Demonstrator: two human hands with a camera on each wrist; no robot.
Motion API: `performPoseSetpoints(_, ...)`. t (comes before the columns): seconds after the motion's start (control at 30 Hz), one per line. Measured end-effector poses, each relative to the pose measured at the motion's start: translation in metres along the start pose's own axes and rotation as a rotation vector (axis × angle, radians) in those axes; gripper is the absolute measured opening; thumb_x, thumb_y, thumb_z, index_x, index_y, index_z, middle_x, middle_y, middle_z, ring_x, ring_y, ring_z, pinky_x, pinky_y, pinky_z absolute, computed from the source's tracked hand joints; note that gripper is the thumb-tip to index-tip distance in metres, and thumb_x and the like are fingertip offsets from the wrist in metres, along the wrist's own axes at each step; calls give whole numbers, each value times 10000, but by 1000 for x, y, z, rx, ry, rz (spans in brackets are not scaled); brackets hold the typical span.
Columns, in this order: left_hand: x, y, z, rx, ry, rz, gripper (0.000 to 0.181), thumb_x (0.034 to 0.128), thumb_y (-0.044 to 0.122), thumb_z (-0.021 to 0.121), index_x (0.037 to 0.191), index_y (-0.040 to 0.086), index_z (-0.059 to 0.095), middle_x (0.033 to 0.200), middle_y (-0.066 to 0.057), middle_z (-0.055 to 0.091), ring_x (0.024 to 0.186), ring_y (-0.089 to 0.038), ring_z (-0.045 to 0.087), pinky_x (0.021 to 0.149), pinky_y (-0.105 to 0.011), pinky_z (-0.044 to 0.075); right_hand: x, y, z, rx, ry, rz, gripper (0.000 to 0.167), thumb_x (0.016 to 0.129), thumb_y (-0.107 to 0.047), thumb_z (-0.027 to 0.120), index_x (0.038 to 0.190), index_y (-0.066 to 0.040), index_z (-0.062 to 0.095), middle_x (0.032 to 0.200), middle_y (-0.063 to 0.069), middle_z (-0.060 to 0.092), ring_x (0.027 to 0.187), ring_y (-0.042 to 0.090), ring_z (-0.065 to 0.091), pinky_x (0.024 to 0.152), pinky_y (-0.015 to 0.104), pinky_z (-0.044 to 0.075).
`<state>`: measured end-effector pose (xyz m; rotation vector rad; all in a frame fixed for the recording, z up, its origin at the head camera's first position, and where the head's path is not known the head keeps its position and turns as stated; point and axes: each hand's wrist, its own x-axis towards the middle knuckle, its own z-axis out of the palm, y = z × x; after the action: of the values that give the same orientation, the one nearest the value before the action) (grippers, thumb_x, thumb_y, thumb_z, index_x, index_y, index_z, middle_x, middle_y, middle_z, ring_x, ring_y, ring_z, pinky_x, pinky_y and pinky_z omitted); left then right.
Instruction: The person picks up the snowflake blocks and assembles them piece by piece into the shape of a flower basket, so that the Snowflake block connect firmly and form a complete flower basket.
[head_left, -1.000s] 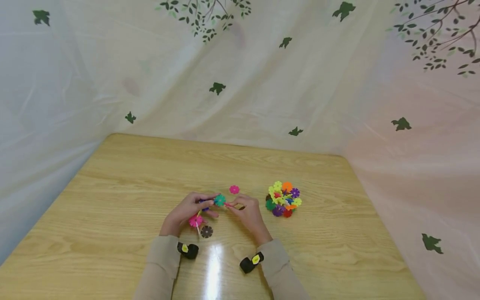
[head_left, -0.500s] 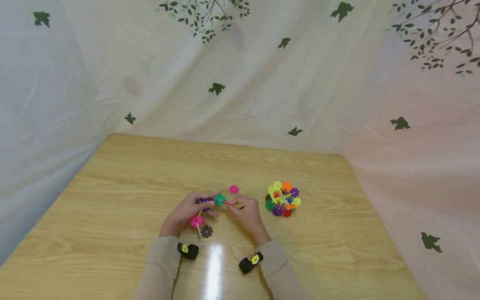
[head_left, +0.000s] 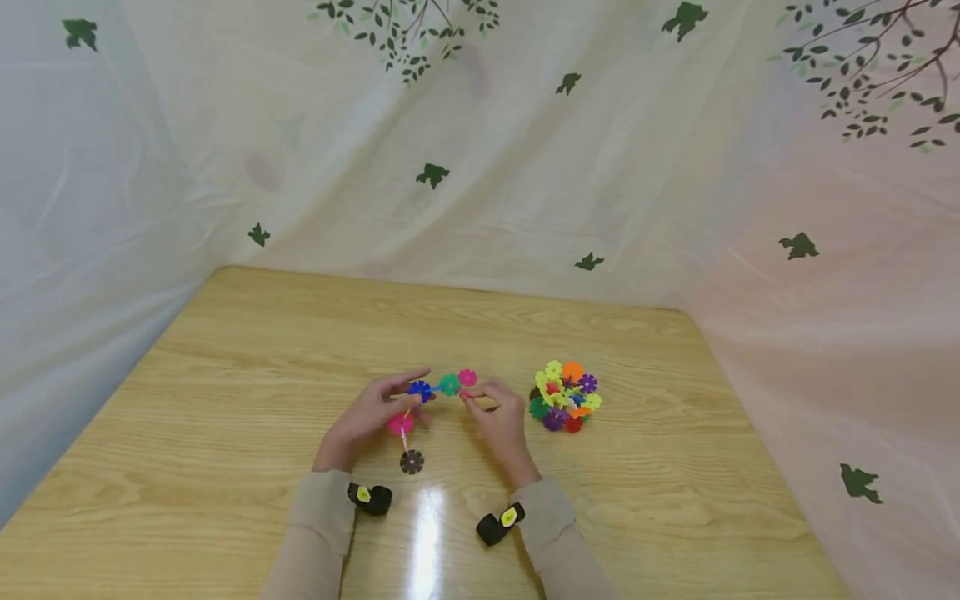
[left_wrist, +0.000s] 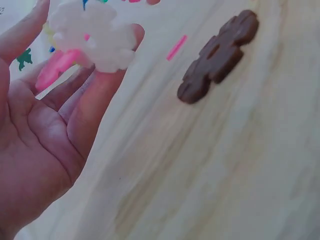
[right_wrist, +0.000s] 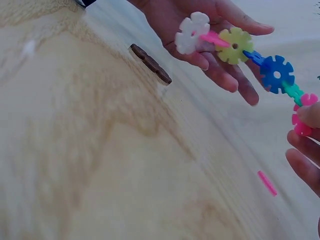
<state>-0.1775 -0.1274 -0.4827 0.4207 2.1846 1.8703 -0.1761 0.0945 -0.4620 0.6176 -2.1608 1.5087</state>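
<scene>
A chain of notched, flower-shaped plastic discs [head_left: 450, 384] runs between the two hands: white, pink, yellow, blue, green and pink pieces slotted together. My right hand [head_left: 501, 421] pinches the pink end disc [right_wrist: 303, 116] between thumb and fingers. The left hand [head_left: 371, 410] is spread, its thumb near the blue disc [head_left: 420, 391]; the right wrist view shows its palm behind the chain's white disc [right_wrist: 192, 33]. Whether that palm bears the chain, I cannot tell. Below the chain lies a loose brown disc [left_wrist: 218, 57]. Another pink disc [head_left: 467, 377] lies on the table just beyond the right fingertips.
To the right of the right hand, a cluster of many-coloured joined discs [head_left: 567, 397] sits on the wooden table [head_left: 262, 350]. A pale curtain [head_left: 510, 208] with bird and leaf prints hangs behind the table and at its sides.
The left fingers have let go of the green disc and spread out. The chain has shifted slightly right and away, exposing its blue and green discs. The right hand keeps its pinch.
</scene>
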Motion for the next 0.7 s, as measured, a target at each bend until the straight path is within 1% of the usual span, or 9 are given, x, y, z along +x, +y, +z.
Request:
performPoseSetpoints(0.03,0,0,-1,16,15,-6,545,983,217,563,1463,24,391,1265,-294,586,983,-337,696,900,-181,500,0,-1,0,-6,23,-7,45,765,98,737,746,78,701,745,217,668,719,311,661,528,211,565)
performPoseSetpoints(0.1,-2,0,-2,9,30,-27,554,970,199,582,1448,-11,396,1268,-294,582,990,-321,697,886,-210,527,1,-1,0,-20,70,-26,56,752,109,742,732,77,700,715,210,655,688,320,644,504,235,561)
performPoseSetpoints(0.23,-4,3,-1,-107,16,-71,611,944,172,615,1429,-94,356,1278,-335,560,985,-307,696,780,-314,605,1,2,1,-23,132,-44,60,733,124,750,728,96,697,699,209,651,660,359,630,489,312,571)
performPoseSetpoints(0.3,-5,4,-1,-141,11,-82,614,938,165,621,1419,-108,354,1262,-342,571,966,-289,704,761,-328,610,2,2,1,-19,140,-38,54,739,120,748,736,96,700,714,216,656,663,357,634,494,305,574)
performPoseSetpoints(0.43,-5,4,-2,-142,13,-77,581,945,146,608,1394,-135,370,1224,-351,589,933,-239,712,736,-306,610,2,3,0,32,106,-14,53,766,97,739,795,111,697,788,255,663,715,385,646,513,265,581)
performPoseSetpoints(0.53,-4,4,-3,-128,13,-61,546,960,132,581,1376,-158,378,1215,-362,587,918,-202,714,721,-282,606,2,5,0,113,54,44,106,797,56,732,865,129,694,867,286,661,765,398,659,527,342,595)
performPoseSetpoints(0.57,-5,4,-3,-125,16,-59,532,963,130,575,1367,-161,388,1216,-361,588,912,-188,713,718,-274,603,1,7,0,141,42,74,126,803,43,732,889,128,695,896,289,662,786,375,667,534,379,597)
performPoseSetpoints(0.63,-5,3,-3,-119,19,-53,523,967,136,571,1363,-158,397,1223,-356,587,908,-170,710,720,-264,600,1,12,1,189,12,150,166,834,-3,721,939,122,692,947,283,660,828,278,682,559,444,595)
performPoseSetpoints(0.7,-5,3,-4,-116,18,-47,512,969,142,568,1362,-146,410,1232,-347,587,913,-175,709,730,-265,599,0,20,3,242,-26,250,196,863,-33,700,999,107,681,1006,267,648,868,161,669,597,469,596)
